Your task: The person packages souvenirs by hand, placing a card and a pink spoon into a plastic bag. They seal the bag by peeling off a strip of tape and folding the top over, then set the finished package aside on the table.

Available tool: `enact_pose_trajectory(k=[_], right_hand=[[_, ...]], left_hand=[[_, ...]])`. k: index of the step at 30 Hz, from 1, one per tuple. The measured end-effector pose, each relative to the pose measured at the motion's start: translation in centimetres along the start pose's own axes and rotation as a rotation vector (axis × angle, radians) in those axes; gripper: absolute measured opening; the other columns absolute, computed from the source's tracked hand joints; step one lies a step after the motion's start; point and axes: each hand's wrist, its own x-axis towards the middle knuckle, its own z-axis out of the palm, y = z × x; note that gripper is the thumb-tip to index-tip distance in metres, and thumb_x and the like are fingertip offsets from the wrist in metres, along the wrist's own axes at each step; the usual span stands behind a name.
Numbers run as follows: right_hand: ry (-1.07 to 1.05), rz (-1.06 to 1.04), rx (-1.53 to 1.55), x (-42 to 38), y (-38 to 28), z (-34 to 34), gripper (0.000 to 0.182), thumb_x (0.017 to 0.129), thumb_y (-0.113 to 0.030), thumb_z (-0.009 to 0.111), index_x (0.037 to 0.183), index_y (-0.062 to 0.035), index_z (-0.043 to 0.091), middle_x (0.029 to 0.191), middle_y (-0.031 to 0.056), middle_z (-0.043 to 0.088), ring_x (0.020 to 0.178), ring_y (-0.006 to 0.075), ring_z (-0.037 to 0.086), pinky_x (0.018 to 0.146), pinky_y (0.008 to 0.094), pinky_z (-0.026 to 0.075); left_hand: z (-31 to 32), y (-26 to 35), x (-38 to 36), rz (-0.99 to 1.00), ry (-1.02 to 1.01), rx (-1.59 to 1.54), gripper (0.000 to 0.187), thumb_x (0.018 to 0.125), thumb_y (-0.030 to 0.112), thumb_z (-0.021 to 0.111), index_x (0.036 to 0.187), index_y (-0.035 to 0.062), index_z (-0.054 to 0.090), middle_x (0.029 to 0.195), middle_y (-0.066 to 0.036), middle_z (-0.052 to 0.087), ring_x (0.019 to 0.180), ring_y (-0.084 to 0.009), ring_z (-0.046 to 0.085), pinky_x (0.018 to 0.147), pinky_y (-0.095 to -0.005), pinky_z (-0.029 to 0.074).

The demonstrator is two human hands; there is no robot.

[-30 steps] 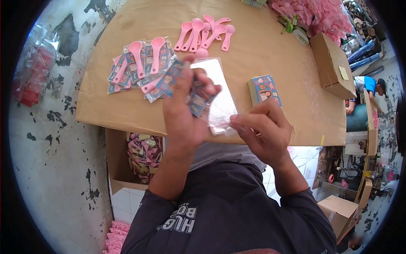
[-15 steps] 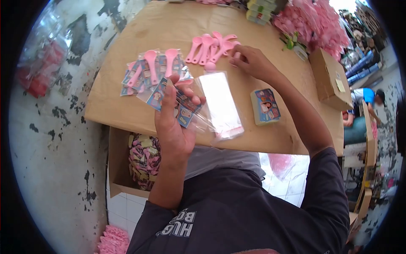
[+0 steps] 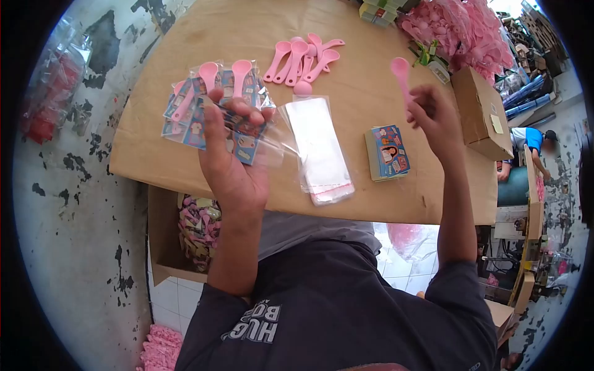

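The left hand (image 3: 232,164) is closed around a clear bag (image 3: 250,139) that already has a printed card inside, and it holds this bag up over the near part of the table (image 3: 383,210). The right hand (image 3: 436,117) pinches one pink spoon (image 3: 401,73) by the handle, raised above the table to the right, with the bowl pointing up. The spoon is not yet in the bag, so this pack seems only half made. On the far left lies a small pile of finished packs (image 3: 192,102), each with card and spoon. Much seems left: loose spoons (image 3: 303,55) at the far side, empty bags (image 3: 318,148) in the middle, and a stack of cards (image 3: 388,151) to their right.
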Motion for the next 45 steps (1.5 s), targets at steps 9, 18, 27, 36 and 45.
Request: enact_pose_trajectory(k=[9, 18, 27, 36, 45], right_hand=[[-0.384, 0.287, 0.480, -11.2, -6.5, 2.8, 0.021, 0.102, -0.005, 0.062, 0.122, -0.0014, 0.059, 0.094, 0.0017, 0.065, 0.078, 0.0038, 0.062, 0.061, 0.0188, 0.049], [-0.276, 0.114, 0.731, -10.1, -6.0, 6.6, 0.028, 0.099, 0.001, 0.066, 0.125, -0.0002, 0.056, 0.103, 0.0054, 0.065, 0.091, 0.0113, 0.065, 0.075, 0.0253, 0.055], [0.045, 0.043, 0.654, -11.4, -4.9, 8.4, 0.030, 0.094, 0.003, 0.072, 0.119, -0.0011, 0.056, 0.101, 0.0063, 0.065, 0.091, 0.0100, 0.065, 0.077, 0.0252, 0.052], [0.375, -0.516, -0.010, -11.5, -5.2, 7.5, 0.043, 0.078, -0.001, 0.084, 0.118, -0.0116, 0.073, 0.125, 0.0110, 0.058, 0.094, 0.0166, 0.061, 0.070, 0.0274, 0.049], [0.341, -0.479, -0.089, -10.4, -5.9, 2.9, 0.042, 0.081, -0.004, 0.079, 0.120, -0.0202, 0.075, 0.145, 0.0176, 0.054, 0.122, 0.0307, 0.057, 0.093, 0.0396, 0.051]], left_hand=[[0.9, -1.8, 0.7, -0.083, -0.043, -0.184, 0.034, 0.107, 0.033, 0.058, 0.130, 0.0079, 0.054, 0.096, -0.006, 0.066, 0.089, -0.0183, 0.067, 0.098, -0.0441, 0.055], [3.6, -4.2, -2.1, -0.281, -0.114, -0.019, 0.041, 0.108, 0.038, 0.055, 0.132, 0.0044, 0.050, 0.099, -0.010, 0.067, 0.089, -0.0198, 0.069, 0.091, -0.0459, 0.059], [3.8, -6.9, -4.4, -0.584, -0.142, -0.134, 0.041, 0.108, 0.036, 0.057, 0.134, 0.0057, 0.048, 0.102, -0.011, 0.065, 0.093, -0.0203, 0.068, 0.082, -0.0391, 0.060], [5.5, -6.1, -4.1, -0.694, -0.204, -0.036, 0.039, 0.108, 0.030, 0.056, 0.135, 0.0031, 0.046, 0.106, -0.013, 0.066, 0.100, -0.0246, 0.070, 0.083, -0.0406, 0.061], [6.2, -4.6, -1.3, -0.828, -0.160, -0.139, 0.047, 0.108, 0.033, 0.055, 0.141, 0.0015, 0.047, 0.138, -0.023, 0.059, 0.125, -0.0328, 0.062, 0.109, -0.0521, 0.051]])
